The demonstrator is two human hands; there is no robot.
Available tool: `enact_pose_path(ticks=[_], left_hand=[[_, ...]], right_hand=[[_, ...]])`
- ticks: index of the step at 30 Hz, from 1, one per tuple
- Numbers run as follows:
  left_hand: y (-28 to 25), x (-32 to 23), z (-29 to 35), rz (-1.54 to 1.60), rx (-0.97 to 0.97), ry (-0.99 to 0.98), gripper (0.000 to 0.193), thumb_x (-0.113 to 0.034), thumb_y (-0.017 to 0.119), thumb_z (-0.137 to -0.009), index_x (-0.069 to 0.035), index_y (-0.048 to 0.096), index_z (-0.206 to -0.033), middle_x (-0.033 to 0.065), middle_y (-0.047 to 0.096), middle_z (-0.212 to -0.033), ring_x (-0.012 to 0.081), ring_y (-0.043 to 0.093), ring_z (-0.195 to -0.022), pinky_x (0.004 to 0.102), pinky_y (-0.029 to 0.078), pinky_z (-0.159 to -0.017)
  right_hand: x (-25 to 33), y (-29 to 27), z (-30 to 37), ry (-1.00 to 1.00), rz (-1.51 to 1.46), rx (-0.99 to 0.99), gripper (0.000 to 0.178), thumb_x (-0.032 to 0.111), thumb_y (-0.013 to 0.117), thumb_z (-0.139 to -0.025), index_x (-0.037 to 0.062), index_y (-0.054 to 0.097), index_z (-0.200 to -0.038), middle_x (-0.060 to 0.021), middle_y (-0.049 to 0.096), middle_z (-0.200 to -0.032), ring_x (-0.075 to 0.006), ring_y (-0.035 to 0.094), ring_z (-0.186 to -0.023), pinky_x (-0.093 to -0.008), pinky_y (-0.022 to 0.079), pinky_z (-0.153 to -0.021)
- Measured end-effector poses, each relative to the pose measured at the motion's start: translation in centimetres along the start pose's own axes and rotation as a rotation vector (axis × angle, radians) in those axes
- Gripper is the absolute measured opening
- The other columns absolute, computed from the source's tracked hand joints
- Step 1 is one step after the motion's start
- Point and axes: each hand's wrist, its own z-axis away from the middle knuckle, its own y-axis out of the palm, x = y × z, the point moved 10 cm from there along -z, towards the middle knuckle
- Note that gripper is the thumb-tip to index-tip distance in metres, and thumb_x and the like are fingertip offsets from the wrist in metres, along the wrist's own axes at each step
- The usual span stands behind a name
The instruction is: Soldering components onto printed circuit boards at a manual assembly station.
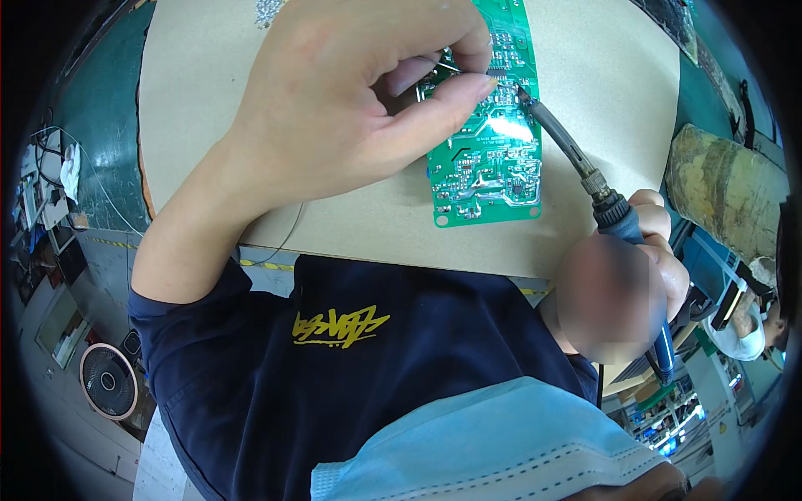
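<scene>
A green circuit board (487, 163) lies on the tan work surface, dense with small parts and solder joints. Over its upper half, my left hand (334, 100) pinches a thin silvery solder wire (449, 66) between thumb and forefinger. The fingertips sit just above the board and hide its upper left part. In my right hand (656, 250) is a soldering iron (614, 210) with a dark blue handle, held with the fingers wrapped round it. Its tip points up and left to the board's right side, close to my left fingertips; whether it touches a joint is hard to tell.
Tan board (200, 75) covers the bench over a green mat (109, 167). A small heap of metal bits (267, 12) lies at the far left. A brownish, stained rounded object (727, 188) stands at right. On the lower left is a round fan (109, 381). Another person (739, 330) is at far right.
</scene>
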Motion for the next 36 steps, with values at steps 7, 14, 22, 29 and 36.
enact_pose_path(ticks=[7, 14, 22, 29, 36], left_hand=[[0.0, 0.0, 0.0, 0.020, -0.008, -0.001, 0.014, 0.004, 0.074, -0.071, -0.004, 0.066, -0.080, 0.0000, 0.046, -0.058, 0.0152, 0.043, -0.051, 0.0302, 0.037, -0.061], [0.1, 0.2, 0.0, 0.041, -0.015, 0.001, 0.014, 0.004, 0.074, -0.071, -0.004, 0.066, -0.080, -0.0001, 0.045, -0.058, 0.0154, 0.043, -0.051, 0.0305, 0.038, -0.062], [0.0, 0.3, 0.0, 0.065, -0.025, 0.000, 0.014, 0.004, 0.074, -0.071, -0.004, 0.066, -0.080, -0.0003, 0.045, -0.057, 0.0158, 0.043, -0.051, 0.0308, 0.038, -0.063], [-0.2, 1.0, 0.1, 0.090, -0.068, -0.043, 0.014, 0.004, 0.072, -0.071, -0.004, 0.066, -0.080, 0.0001, 0.046, -0.058, 0.0158, 0.044, -0.051, 0.0307, 0.039, -0.063], [-0.4, 1.5, 0.5, 0.123, -0.134, -0.095, 0.014, 0.005, 0.071, -0.072, -0.004, 0.066, -0.081, 0.0005, 0.047, -0.058, 0.0159, 0.045, -0.052, 0.0306, 0.040, -0.063]], right_hand=[[0.1, -0.7, 0.1, 0.007, -0.061, -0.038, 0.031, 0.032, 0.050, -0.096, 0.0036, 0.059, -0.103, -0.0139, 0.061, -0.068, -0.0218, 0.053, -0.064, -0.0414, 0.033, -0.068], [0.1, -0.3, 0.0, 0.004, -0.028, -0.021, 0.031, 0.033, 0.049, -0.097, 0.0039, 0.059, -0.104, -0.0133, 0.062, -0.070, -0.0218, 0.053, -0.065, -0.0409, 0.032, -0.069], [0.9, -0.3, -0.2, -0.033, -0.017, -0.045, 0.031, 0.034, 0.050, -0.097, 0.0043, 0.060, -0.101, -0.0102, 0.059, -0.067, -0.0209, 0.052, -0.064, -0.0409, 0.031, -0.068], [3.1, 1.3, -1.4, -0.069, 0.090, 0.117, 0.032, 0.031, 0.049, -0.093, 0.0031, 0.061, -0.101, -0.0099, 0.055, -0.067, -0.0214, 0.044, -0.068, -0.0422, 0.027, -0.070], [3.5, 2.7, -2.1, -0.059, 0.189, 0.181, 0.031, 0.034, 0.050, -0.094, 0.0048, 0.061, -0.098, -0.0077, 0.052, -0.065, -0.0206, 0.044, -0.067, -0.0425, 0.027, -0.069]])
